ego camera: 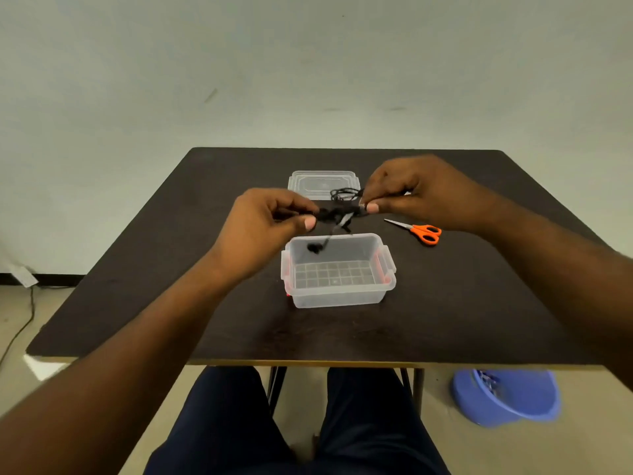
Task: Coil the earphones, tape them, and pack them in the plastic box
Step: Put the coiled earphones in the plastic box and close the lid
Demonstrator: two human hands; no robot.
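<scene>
Dangling between both hands – black earphones, loosely bunched, perhaps partly coiled

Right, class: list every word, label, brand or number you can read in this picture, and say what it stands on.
None can be read.
Lid: raised marks only, too blurred to read.
Box, scissors, blue tub: no text shows.

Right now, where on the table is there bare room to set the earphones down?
Bare tabletop lies left of the plastic box, and between the box and the near edge. It is crowded between box, lid and scissors, where both hands hold the earphones.
</scene>
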